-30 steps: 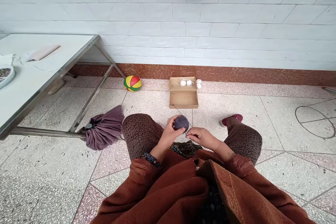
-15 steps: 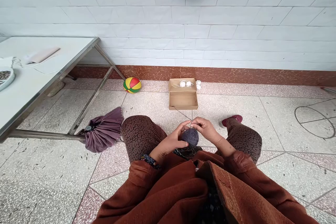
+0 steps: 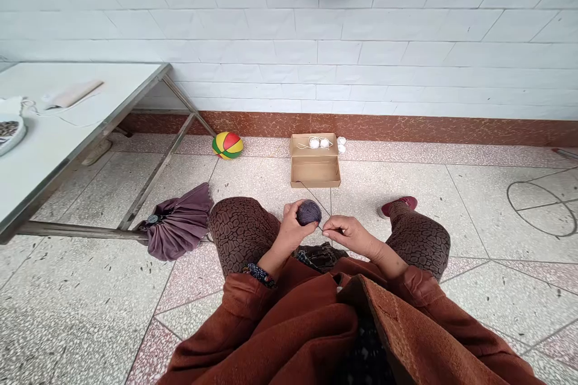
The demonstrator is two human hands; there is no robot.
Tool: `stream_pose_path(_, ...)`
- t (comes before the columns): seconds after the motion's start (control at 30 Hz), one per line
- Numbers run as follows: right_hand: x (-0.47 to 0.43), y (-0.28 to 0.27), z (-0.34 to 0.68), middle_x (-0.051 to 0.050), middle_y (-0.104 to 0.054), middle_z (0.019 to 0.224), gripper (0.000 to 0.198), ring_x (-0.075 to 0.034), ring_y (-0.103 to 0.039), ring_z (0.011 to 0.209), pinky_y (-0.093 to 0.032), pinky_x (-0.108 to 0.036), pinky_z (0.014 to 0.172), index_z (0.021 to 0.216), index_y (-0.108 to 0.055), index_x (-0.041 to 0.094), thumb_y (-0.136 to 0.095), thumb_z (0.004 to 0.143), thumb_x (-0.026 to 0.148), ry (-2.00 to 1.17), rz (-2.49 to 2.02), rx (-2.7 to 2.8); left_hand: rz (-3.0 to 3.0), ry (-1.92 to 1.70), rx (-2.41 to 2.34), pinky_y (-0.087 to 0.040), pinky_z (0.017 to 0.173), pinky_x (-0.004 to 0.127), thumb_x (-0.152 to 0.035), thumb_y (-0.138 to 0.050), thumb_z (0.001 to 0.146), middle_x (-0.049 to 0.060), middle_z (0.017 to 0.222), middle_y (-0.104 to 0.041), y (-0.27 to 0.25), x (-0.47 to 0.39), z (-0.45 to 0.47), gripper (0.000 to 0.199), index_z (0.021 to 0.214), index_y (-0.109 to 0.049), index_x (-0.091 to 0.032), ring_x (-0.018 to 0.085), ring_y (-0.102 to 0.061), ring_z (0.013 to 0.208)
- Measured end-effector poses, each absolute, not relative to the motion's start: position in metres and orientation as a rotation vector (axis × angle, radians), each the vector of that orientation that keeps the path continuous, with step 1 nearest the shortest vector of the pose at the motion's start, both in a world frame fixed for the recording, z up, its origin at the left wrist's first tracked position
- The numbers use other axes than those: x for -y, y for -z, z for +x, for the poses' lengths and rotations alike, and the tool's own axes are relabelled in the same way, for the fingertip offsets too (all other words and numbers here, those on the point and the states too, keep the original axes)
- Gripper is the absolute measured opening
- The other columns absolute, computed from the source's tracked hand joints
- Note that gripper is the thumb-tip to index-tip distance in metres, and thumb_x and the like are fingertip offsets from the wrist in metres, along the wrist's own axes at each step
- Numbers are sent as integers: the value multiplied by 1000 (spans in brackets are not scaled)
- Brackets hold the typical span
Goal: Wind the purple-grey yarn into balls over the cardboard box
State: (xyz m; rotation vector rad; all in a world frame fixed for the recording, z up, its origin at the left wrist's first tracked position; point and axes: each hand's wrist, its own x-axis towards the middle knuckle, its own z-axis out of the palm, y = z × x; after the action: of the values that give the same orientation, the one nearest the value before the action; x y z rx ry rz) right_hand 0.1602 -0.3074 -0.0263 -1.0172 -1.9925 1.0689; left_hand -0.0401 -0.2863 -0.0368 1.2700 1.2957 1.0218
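A dark grey-purple ball of yarn (image 3: 309, 212) is gripped in my left hand (image 3: 292, 230), the thumb below it and the fingers round its far side. Just to the right, my right hand (image 3: 351, 234) pinches the yarn strand (image 3: 321, 228) close to the ball. A dark strand also runs from near the ball up to the open cardboard box (image 3: 315, 183) on the floor ahead. White yarn balls (image 3: 318, 142) lie in the box's upper half, and more white balls (image 3: 342, 144) sit against its right side.
On the left stands a white-topped metal table (image 3: 90, 126) with a bowl (image 3: 11, 132) on it. A purple folded umbrella (image 3: 178, 225) leans by its lower bar. A colourful ball (image 3: 227, 145) rests near the wall, and a wire ring (image 3: 542, 209) lies at right.
My left hand has turned the yarn ball and shifted it slightly left and up. My right hand has moved down, from the ball's top to its lower right side.
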Motion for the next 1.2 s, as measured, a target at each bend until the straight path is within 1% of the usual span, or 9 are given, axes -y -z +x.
stream_pose_path(0.1, 299, 6, 162, -4, -66, 77, 31, -16, -61, 71, -48, -27, 68, 84, -68, 19, -57, 95, 46, -1076, -1006, 1947, 1394, -982, -1281, -31, 110, 44, -15, -78, 57, 6, 109, -54, 32, 287, -39, 59, 114, -65, -23, 28, -51, 112)
stream_pose_path(0.27, 266, -9, 166, -4, -65, 79, 31, -17, -60, 75, -47, -28, 72, 83, -67, 20, -58, 93, 47, -1005, -1011, 1950, 1405, -737, -915, -32, 109, 45, -18, -76, 64, 7, 121, -58, 22, 294, -39, 67, 129, -58, -22, 29, -52, 115)
stream_pose_path(0.37, 250, 3, 169, -2, -63, 76, 32, -16, -57, 72, -45, -27, 69, 80, -65, 20, -58, 92, 49, -1036, -1074, 1877, 1295, -727, -788, -36, 105, 43, -22, -78, 68, 7, 125, -56, 12, 299, -39, 85, 145, -42, -27, 27, -53, 113)
stream_pose_path(0.47, 247, 23, 169, 0, -58, 70, 32, -15, -53, 67, -43, -26, 66, 79, -61, 19, -56, 92, 48, -1070, -1176, 1781, 985, -839, -693, -47, 88, 38, -23, -73, 73, 6, 121, -56, 0, 297, -34, 91, 151, -26, -35, 24, -59, 103)
stream_pose_path(0.57, 256, 39, 165, 1, -55, 68, 32, -14, -51, 65, -42, -25, 65, 80, -58, 19, -51, 94, 47, -1080, -1216, 1738, 737, -923, -617, -49, 77, 33, -20, -69, 73, 7, 119, -59, -10, 288, -27, 81, 147, -35, -31, 23, -60, 98)
stream_pose_path(0.7, 269, 46, 161, 2, -54, 69, 30, -13, -49, 64, -41, -23, 63, 84, -59, 19, -47, 97, 44, -1043, -1202, 1759, 558, -975, -577, -49, 81, 36, -19, -66, 72, 8, 111, -66, -17, 274, -19, 64, 134, -52, -22, 24, -61, 97)
stream_pose_path(0.8, 273, 48, 161, 1, -56, 71, 29, -13, -51, 65, -42, -23, 65, 84, -59, 19, -47, 97, 41, -991, -1201, 1796, 430, -1005, -599, -50, 83, 38, -20, -63, 73, 8, 105, -69, -17, 272, -18, 51, 124, -58, -19, 24, -63, 96)
stream_pose_path(1.03, 282, 45, 166, -3, -65, 80, 29, -16, -60, 75, -46, -27, 73, 86, -64, 19, -48, 99, 40, -936, -1174, 1896, 387, -1045, -621, -49, 85, 35, -22, -63, 75, 6, 104, -69, -10, 273, -25, 38, 113, -63, -19, 21, -64, 97)
stream_pose_path(1.2, 292, 13, 170, -3, -65, 77, 29, -15, -60, 72, -47, -26, 70, 84, -63, 19, -49, 99, 40, -903, -1070, 1957, 783, -1115, -859, -43, 94, 32, -24, -74, 73, 4, 113, -65, 2, 272, -28, 49, 119, -57, -21, 18, -60, 102)
